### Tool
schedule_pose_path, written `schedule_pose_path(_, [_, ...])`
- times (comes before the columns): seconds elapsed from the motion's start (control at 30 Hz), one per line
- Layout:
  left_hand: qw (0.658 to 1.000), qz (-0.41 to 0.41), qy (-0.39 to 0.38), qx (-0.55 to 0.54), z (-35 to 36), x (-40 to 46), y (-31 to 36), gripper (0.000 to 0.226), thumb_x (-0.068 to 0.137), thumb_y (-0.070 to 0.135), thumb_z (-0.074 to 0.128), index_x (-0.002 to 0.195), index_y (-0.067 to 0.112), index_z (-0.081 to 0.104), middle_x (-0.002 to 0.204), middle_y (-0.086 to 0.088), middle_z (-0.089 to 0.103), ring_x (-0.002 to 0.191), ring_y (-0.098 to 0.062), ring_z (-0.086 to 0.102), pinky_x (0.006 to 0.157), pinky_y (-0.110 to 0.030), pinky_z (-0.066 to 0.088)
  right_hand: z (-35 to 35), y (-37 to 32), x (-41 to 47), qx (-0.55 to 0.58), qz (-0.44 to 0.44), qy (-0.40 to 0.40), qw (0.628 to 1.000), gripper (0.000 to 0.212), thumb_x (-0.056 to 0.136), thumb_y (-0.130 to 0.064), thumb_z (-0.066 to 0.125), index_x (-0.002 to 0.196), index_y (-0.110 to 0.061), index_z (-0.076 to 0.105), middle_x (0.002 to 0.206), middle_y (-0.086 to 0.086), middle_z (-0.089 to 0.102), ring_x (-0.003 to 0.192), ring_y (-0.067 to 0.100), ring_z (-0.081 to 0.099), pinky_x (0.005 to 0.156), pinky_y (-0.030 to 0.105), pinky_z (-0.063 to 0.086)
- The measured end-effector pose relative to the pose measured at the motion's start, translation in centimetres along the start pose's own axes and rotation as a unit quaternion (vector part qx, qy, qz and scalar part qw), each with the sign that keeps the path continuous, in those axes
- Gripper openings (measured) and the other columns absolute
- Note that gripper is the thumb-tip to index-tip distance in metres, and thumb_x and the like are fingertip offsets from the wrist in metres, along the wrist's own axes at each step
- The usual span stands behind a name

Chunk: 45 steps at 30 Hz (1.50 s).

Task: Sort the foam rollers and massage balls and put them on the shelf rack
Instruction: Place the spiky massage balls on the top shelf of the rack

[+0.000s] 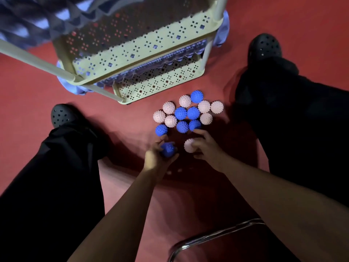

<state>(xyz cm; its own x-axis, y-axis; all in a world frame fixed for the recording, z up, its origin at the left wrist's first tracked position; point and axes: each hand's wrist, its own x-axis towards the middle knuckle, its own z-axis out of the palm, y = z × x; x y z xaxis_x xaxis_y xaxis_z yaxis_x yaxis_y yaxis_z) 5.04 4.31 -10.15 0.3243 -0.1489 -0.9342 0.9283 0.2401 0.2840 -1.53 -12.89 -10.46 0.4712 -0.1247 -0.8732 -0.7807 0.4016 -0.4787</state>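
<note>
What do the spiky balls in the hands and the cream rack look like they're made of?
Blue spiky ball in the left hand and pink spiky ball in the right hand: probably soft rubber or PVC, with a matte surface and moulded nubs. Shelf rack: likely moulded plastic, cream, dull sheen, with punched diamond perforations.

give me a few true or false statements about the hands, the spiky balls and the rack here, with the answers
1. The left hand holds a blue ball. True.
2. The right hand holds a blue ball. False: it holds a pink ball.
3. The loose balls lie on the rack's top shelf. False: they lie on the red floor, in front of the rack.
4. The loose balls are a mix of blue and pink. True.
5. Both feet are bare. False: each wears a dark clog.
</note>
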Motion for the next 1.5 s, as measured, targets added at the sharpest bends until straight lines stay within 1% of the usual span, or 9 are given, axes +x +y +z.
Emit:
schedule_pose_path(0.23, [0.932, 0.14, 0.145, 0.3, 0.0, 1.8, 1.0, 0.024, 0.101, 0.031, 0.057, 0.12, 0.016, 0.054, 0.066, -0.004, 0.062, 0.042, -0.007, 0.058, 0.043, -0.022, 0.049, 1.7, -1.3, 2.2, -0.279, -0.105, 0.035, 0.954, 0.043, 0.091, -0.042, 0.041, 0.131, -0.028, 0.042, 0.097, 0.004, 0.065, 0.086, 0.027, 0.064, 0.085, 0.047, 0.054])
schedule_pose_path(0.43, [0.806, 0.192, 0.161, 0.536, -2.1, 4.8, 1.5, 0.065, 0.084, 0.059, 0.064, 0.139, 0.043, 0.035, 0.09, 0.004, 0.076, 0.094, -0.029, 0.072, 0.089, -0.045, 0.056, 2.6, -1.5, 4.9, -0.496, -0.095, 0.091, 0.858, 0.066, 0.089, -0.071, 0.049, 0.142, -0.036, 0.031, 0.121, 0.013, 0.065, 0.109, 0.039, 0.062, 0.09, 0.045, 0.046])
schedule_pose_path(0.67, [0.711, 0.185, 0.175, 0.655, -1.4, 6.1, 2.1, 0.063, 0.091, 0.064, 0.054, 0.147, 0.043, 0.034, 0.124, -0.01, 0.068, 0.118, -0.039, 0.061, 0.092, -0.043, 0.047, 3.0, -1.1, 6.5, -0.538, -0.059, 0.096, 0.835, 0.07, 0.095, -0.063, 0.049, 0.154, -0.041, 0.019, 0.138, 0.017, 0.056, 0.122, 0.043, 0.057, 0.097, 0.046, 0.044])
schedule_pose_path(0.83, [0.746, 0.195, 0.141, 0.621, -1.8, 5.9, 2.2, 0.054, 0.094, 0.054, 0.058, 0.142, 0.033, 0.043, 0.118, -0.008, 0.069, 0.11, -0.034, 0.064, 0.085, -0.037, 0.049, 2.8, -1.2, 6.4, -0.447, -0.046, 0.084, 0.89, 0.065, 0.092, -0.062, 0.053, 0.148, -0.04, 0.029, 0.131, 0.013, 0.062, 0.117, 0.041, 0.059, 0.097, 0.044, 0.049])
schedule_pose_path(0.97, [0.894, 0.117, 0.103, 0.42, -1.3, 3.1, 2.6, 0.043, 0.094, 0.042, 0.067, 0.131, 0.027, 0.052, 0.111, -0.007, 0.065, 0.067, -0.013, 0.066, 0.05, -0.023, 0.052, 2.7, -0.8, 3.5, -0.242, -0.069, 0.024, 0.968, 0.056, 0.095, -0.051, 0.061, 0.142, -0.026, 0.043, 0.12, 0.005, 0.063, 0.107, 0.025, 0.063, 0.081, 0.031, 0.051])
schedule_pose_path(1.07, [0.973, 0.013, 0.046, 0.227, -0.9, -0.3, 3.7, 0.042, 0.088, 0.05, 0.072, 0.12, 0.026, 0.058, 0.106, -0.005, 0.061, 0.062, -0.017, 0.063, 0.059, -0.033, 0.056, 2.9, -2.1, -0.2, -0.095, -0.038, -0.027, 0.994, 0.035, 0.1, -0.039, 0.059, 0.13, -0.024, 0.048, 0.098, 0.001, 0.063, 0.079, 0.018, 0.066, 0.053, 0.024, 0.045])
schedule_pose_path(1.17, [0.991, -0.031, -0.053, 0.119, -0.4, -4.7, 5.4, 0.069, 0.079, 0.057, 0.075, 0.134, 0.018, 0.062, 0.102, -0.011, 0.057, 0.073, -0.023, 0.054, 0.065, -0.033, 0.047, 3.1, -4.1, -4.1, 0.072, -0.023, -0.083, 0.994, 0.027, 0.101, -0.036, 0.058, 0.124, -0.022, 0.054, 0.099, 0.009, 0.065, 0.076, 0.023, 0.066, 0.057, 0.027, 0.042])
schedule_pose_path(1.3, [0.992, 0.012, -0.123, 0.024, 1.2, -12.4, 7.4, 0.031, 0.089, 0.041, 0.06, 0.111, 0.02, 0.066, 0.085, -0.007, 0.06, 0.076, -0.023, 0.054, 0.061, -0.031, 0.048, 3.3, -8.0, -10.3, 0.206, 0.013, -0.147, 0.967, 0.039, 0.1, -0.05, 0.053, 0.119, -0.018, 0.063, 0.105, 0.007, 0.064, 0.094, 0.023, 0.06, 0.065, 0.029, 0.044])
schedule_pose_path(1.5, [0.97, 0.097, -0.218, -0.039, 4.0, -23.5, 8.3, 0.034, 0.086, 0.036, 0.043, 0.111, 0.014, 0.05, 0.091, -0.015, 0.066, 0.081, -0.032, 0.065, 0.066, -0.036, 0.055, 4.2, -13.3, -20.9, 0.244, -0.055, -0.201, 0.947, 0.041, 0.08, -0.04, 0.051, 0.102, -0.008, 0.063, 0.101, 0.014, 0.063, 0.08, 0.026, 0.057, 0.068, 0.033, 0.045])
